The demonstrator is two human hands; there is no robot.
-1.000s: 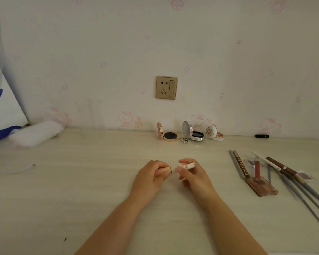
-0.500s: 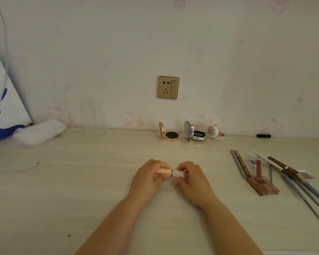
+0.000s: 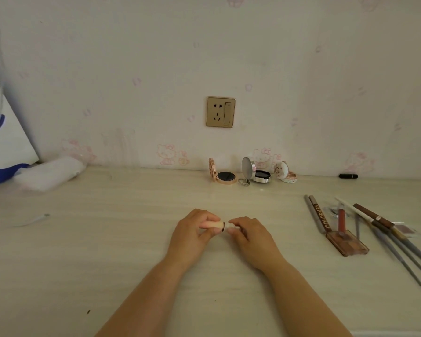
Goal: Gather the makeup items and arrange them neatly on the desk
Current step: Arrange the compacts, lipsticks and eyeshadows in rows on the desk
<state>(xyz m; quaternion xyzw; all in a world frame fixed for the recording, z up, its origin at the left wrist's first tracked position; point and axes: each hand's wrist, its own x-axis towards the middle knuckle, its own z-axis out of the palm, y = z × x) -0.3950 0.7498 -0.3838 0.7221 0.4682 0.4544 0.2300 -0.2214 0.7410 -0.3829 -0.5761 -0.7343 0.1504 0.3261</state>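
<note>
Fingers [image 3: 210, 233] of left hand [image 3: 192, 233] are pinching a peach tube [image 3: 213, 224]; right hand [image 3: 249, 235] is gripping its cap end. Probably light, rigid, slick; holding mid-barrel looks safest.

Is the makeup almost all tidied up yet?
Partly. Three open compacts already sit in a row by the wall. Both hands, left and right, hold a small peach tube at mid-desk. Still to sort: the crossed pencils and palette on the right, and a black tube alone by the wall.
</note>
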